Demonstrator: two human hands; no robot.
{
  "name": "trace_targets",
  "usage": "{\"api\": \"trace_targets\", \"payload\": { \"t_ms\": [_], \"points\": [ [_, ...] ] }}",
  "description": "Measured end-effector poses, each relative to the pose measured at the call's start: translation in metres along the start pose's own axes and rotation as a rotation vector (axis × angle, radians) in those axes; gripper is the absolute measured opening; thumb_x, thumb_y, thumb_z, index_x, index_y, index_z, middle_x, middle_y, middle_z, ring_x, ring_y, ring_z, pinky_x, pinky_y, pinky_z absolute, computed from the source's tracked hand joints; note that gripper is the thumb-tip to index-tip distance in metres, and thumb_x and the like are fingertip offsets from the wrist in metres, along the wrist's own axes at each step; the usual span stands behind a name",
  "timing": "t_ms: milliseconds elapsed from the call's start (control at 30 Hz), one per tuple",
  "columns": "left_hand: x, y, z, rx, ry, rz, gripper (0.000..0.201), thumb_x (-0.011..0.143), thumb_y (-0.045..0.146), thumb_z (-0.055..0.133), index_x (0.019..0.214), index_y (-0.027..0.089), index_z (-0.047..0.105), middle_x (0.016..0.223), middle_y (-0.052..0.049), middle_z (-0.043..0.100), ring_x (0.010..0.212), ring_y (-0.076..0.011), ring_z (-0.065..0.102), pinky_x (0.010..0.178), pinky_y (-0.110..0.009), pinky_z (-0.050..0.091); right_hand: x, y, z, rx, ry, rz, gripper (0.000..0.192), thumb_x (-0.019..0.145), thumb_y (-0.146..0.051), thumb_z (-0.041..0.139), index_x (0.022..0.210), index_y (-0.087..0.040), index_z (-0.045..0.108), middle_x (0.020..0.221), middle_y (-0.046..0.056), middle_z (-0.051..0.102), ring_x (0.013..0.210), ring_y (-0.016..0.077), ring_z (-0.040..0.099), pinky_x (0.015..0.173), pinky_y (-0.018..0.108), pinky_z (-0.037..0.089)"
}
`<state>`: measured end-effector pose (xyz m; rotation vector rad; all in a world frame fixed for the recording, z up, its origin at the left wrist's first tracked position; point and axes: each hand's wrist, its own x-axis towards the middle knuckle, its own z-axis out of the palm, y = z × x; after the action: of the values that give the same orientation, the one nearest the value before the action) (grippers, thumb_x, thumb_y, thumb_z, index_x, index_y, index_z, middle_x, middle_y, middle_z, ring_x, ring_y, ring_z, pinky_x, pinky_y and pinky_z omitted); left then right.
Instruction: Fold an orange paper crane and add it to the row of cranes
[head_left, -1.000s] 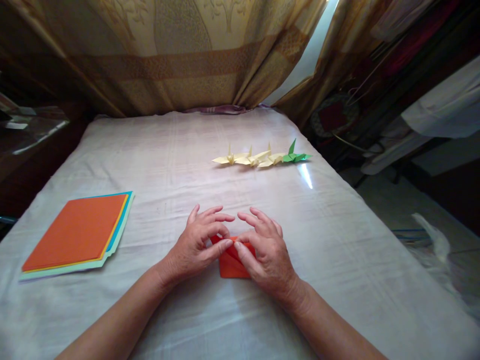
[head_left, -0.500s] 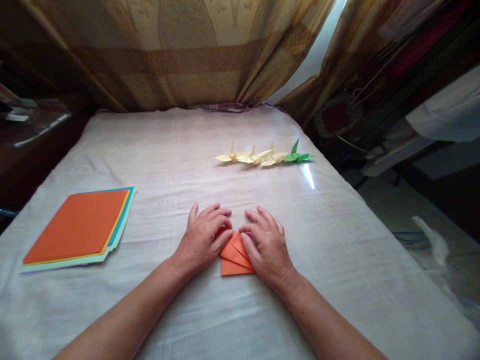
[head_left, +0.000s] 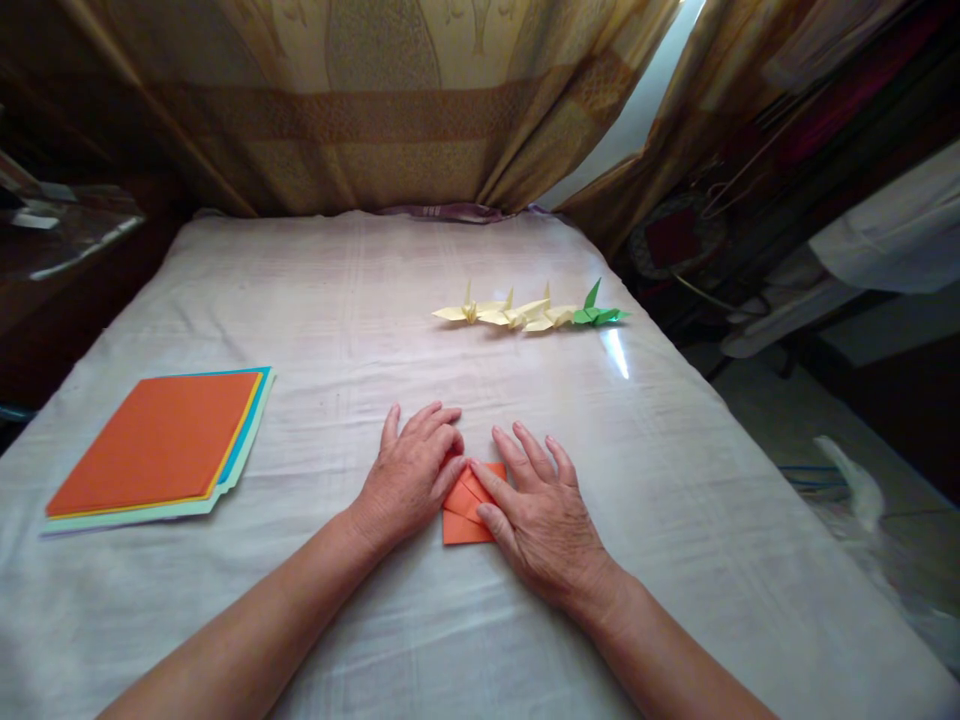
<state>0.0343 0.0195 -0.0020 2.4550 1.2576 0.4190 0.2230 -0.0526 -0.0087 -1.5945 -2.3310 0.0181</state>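
A small folded piece of orange paper (head_left: 462, 508) lies flat on the white cloth-covered table (head_left: 360, 300), near its front middle. My left hand (head_left: 409, 475) lies flat on the paper's left part, fingers pointing forward. My right hand (head_left: 536, 515) presses flat on its right part, fingers spread and the index finger along a fold. Much of the paper is hidden under both hands.
A stack of coloured paper sheets (head_left: 161, 442), orange on top, lies at the left. Three pale yellow paper cranes (head_left: 506, 313) and a green paper crane (head_left: 596, 312) stand in a row at the far right. Curtains (head_left: 360, 100) hang behind the table; the floor drops off at right.
My hands had lifted fingertips pinching the orange paper; they have since lowered and flattened onto it. The right hand has slid left across the fold.
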Motion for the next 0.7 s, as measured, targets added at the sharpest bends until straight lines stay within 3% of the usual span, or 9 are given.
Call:
{"api": "trace_targets", "payload": {
  "t_ms": [167,300,433,533,700],
  "points": [
    [0.001,0.003,-0.001,0.003,-0.01,-0.014,0.004,0.091,0.021,0.052,0.093,0.022,0.056,0.139,-0.008,0.055,0.137,-0.0266,0.04,0.115,-0.063,0.012,-0.006,0.001,-0.002,-0.015,0.017,0.023,0.038,0.093,-0.041,0.053,0.128,-0.028,0.062,0.149,0.013,0.043,0.14,0.0329,0.032,0.111,0.056,0.022],
    [0.0,0.002,-0.001,0.033,-0.026,-0.002,0.008,0.093,0.023,0.049,0.097,0.022,0.056,0.142,-0.008,0.053,0.139,-0.0259,0.038,0.116,-0.063,0.01,-0.01,-0.003,-0.001,-0.015,0.003,-0.035,0.045,0.094,-0.043,0.052,0.136,-0.027,0.055,0.152,0.012,0.04,0.142,0.0315,0.03,0.114,0.056,0.017],
    [0.001,0.0,0.0,0.092,-0.086,0.026,0.027,0.097,0.026,0.043,0.121,0.022,0.056,0.151,-0.01,0.042,0.143,-0.0266,0.032,0.116,-0.062,0.01,-0.02,-0.001,-0.002,0.008,-0.092,-0.132,0.052,0.096,-0.043,0.049,0.143,-0.02,0.046,0.148,0.009,0.046,0.142,0.0291,0.031,0.117,0.055,0.012],
    [0.004,-0.002,-0.002,0.131,-0.157,0.047,0.045,0.099,0.029,0.038,0.143,0.024,0.042,0.155,-0.009,0.036,0.145,-0.0281,0.027,0.116,-0.062,0.01,-0.03,0.008,-0.007,0.021,-0.157,-0.17,0.054,0.095,-0.042,0.051,0.144,-0.021,0.044,0.148,0.007,0.047,0.142,0.0278,0.032,0.117,0.056,0.016],
    [0.004,-0.004,-0.006,0.203,-0.225,0.059,0.053,0.098,0.042,0.037,0.148,0.022,0.038,0.158,-0.011,0.028,0.147,-0.0312,0.021,0.116,-0.061,0.009,-0.043,0.02,-0.015,-0.016,-0.189,-0.213,0.056,0.093,-0.039,0.054,0.144,-0.019,0.043,0.149,0.008,0.045,0.141,0.0282,0.033,0.115,0.058,0.021]
  ]
}}
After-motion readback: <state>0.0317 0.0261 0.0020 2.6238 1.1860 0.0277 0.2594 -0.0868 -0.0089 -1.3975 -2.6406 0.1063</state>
